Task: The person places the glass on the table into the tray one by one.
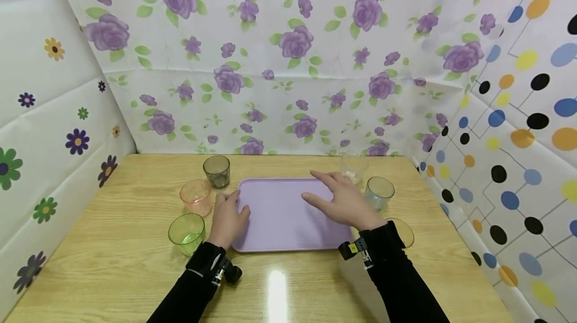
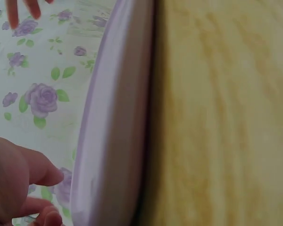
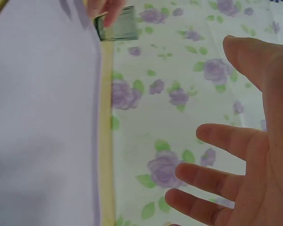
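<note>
A light purple rectangular tray (image 1: 288,218) lies flat on the wooden table. Over its left rim is my left hand (image 1: 229,219), with relaxed fingers near the edge and the thumb reaching above the tray. The left wrist view shows the thumb (image 2: 40,167) apart from the forefinger, nothing pinched between them. My right hand (image 1: 344,200) hovers over the tray's right part, fingers spread and holding nothing. Beside my left hand stand a green glass (image 1: 187,235), a pink glass (image 1: 197,198) and a grey glass (image 1: 218,173).
To the right of the tray are a clear glass (image 1: 354,168), a light blue glass (image 1: 379,193) and an amber glass (image 1: 403,233), the last partly hidden by my right wrist. A flowered cloth (image 1: 270,87) hangs behind the wooden table (image 1: 112,243); patterned sheets flank both sides.
</note>
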